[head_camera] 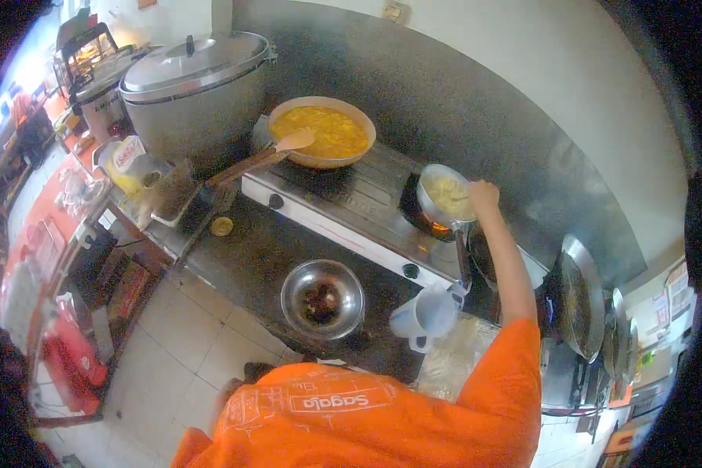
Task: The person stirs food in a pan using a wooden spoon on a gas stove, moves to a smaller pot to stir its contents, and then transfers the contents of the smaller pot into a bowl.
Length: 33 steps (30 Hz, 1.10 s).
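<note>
My right hand (pixel 484 193) is closed over the rim of a small metal saucepan (pixel 434 217), gripping a thin utensil that dips into pale yellow food (pixel 444 192). An orange flame (pixel 439 226) burns beneath the saucepan, whose dark handle (pixel 461 257) points towards me. My left hand is out of view. On the other burner of the gas stove (pixel 333 219) sits a wide pan (pixel 367 146) of yellow-orange, soupy food. A wooden spatula (pixel 297 140) lies across its rim. Before me on the counter stands a stainless-steel bowl (pixel 351 292) with dark reddish-brown contents.
A translucent plastic jug (pixel 406 319) stands right of the bowl. Behind left is a large lidded metal pot (pixel 210 111), near a tray (pixel 172 205) of containers. A round golden lid (pixel 222 226) lies on the counter. Several woks (pixel 579 298) lean at the right.
</note>
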{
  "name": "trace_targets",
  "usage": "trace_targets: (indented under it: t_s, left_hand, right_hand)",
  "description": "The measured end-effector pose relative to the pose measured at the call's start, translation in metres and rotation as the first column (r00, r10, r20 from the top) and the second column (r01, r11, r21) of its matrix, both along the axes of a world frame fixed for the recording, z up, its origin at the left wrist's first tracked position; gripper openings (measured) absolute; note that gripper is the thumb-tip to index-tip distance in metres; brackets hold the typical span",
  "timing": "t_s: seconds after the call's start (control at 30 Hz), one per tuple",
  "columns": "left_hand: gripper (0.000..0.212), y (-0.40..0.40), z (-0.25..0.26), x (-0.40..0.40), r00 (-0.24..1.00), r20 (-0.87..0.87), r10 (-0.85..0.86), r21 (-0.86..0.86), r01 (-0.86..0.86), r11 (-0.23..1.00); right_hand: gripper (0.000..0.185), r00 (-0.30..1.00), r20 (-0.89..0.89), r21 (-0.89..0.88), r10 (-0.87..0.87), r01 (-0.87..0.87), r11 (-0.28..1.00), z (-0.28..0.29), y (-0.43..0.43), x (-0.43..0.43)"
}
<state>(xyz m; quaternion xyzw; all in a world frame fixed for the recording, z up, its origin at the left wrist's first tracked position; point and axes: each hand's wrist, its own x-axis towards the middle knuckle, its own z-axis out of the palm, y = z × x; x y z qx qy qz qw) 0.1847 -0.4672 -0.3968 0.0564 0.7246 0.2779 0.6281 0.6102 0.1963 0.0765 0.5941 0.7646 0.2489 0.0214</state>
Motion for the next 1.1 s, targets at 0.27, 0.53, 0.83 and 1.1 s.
trace_targets:
  t_s: [0.27,0.53,0.83,1.1]
  left_hand:
    - [0.028,0.014,0.001,-0.045,0.997,0.013,-0.07,0.058,0.069,0.996]
    - [0.028,0.006,-0.009,-0.128,0.984,-0.014,-0.176,0.088,0.176,0.98]
    - [0.028,-0.049,0.02,-0.215,0.993,0.091,-0.07,0.23,0.048,0.972]
    - [0.062,0.03,-0.072,-0.224,0.255,-0.764,-0.593,0.245,0.964,0.099]
  right_hand:
    - [0.017,0.991,0.132,0.245,-0.022,-0.011,0.97,0.062,-0.051,0.008]
    - [0.017,0.996,0.089,0.343,-0.026,-0.006,0.939,0.006,-0.069,0.016]
    - [0.018,0.809,-0.577,0.006,0.116,-0.138,0.99,0.001,-0.214,-0.189]
    - [0.01,0.859,-0.511,-0.367,0.029,-0.249,0.896,-0.184,-0.179,-0.284]
